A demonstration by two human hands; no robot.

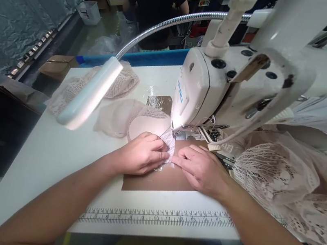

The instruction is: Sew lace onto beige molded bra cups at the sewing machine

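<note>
A pale pink lace piece (171,142) runs under the needle area of a white sewing machine (192,89). My left hand (146,153) lies on its left side, fingers curled and pressed together on the lace edge. From the right, my right hand (199,167) meets it, thumb and fingertips pinching the lace end close to the left fingertips. Beneath both hands is a brown sheet (154,183) on the white table. Behind my left hand, a rounded pale cup-like piece with sheer mesh (116,117) is spread out. My fingers hide part of the lace.
A lamp (90,94) on a bendable metal neck hangs over the table's left side, above more lace (123,81). Lace and mesh fabric (291,176) is heaped at right, beside dark scissors (225,160). A printed ruler (157,219) runs along the front edge. Another person (154,5) sits beyond.
</note>
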